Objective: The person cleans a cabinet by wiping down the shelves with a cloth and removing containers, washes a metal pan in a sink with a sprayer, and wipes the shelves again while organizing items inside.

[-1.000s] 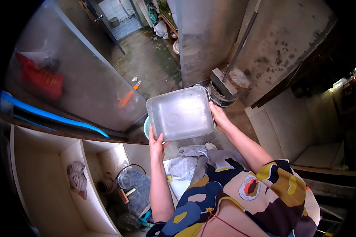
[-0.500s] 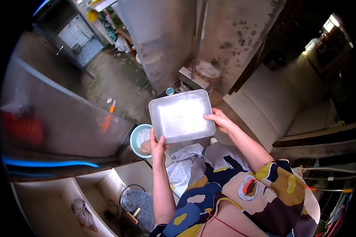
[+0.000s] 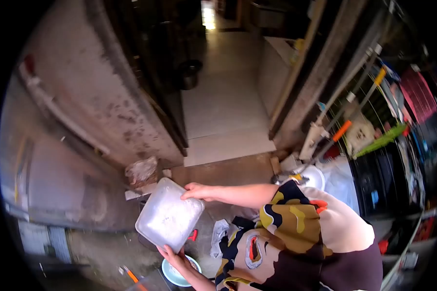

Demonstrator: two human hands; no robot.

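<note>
A rectangular, pale metal tray [image 3: 169, 216] with rounded corners is held out in front of my body, its shiny inner face toward me. My right hand [image 3: 195, 191] grips its upper right edge, thumb over the rim. At the lower edge, my left hand [image 3: 174, 257] clasps the rim with the thumb on top; its other fingers are partly hidden behind the tray. Just below my left hand, a light green basin [image 3: 172, 276] stands on the floor, with cloth in it only partly visible.
Ahead, a doorway opens onto a pale tiled floor [image 3: 228, 97] with a dark pot [image 3: 190, 75] at its left. A low step [image 3: 223, 166] crosses the threshold. To the right are long-handled tools [image 3: 342, 131] and a crowded rack [image 3: 374, 155]. A stained wall [image 3: 107, 82] stands left.
My view has swung right, from the yard and sink toward the doorway. Both hands still hold the tray, which now appears lower, further left and more tilted.
</note>
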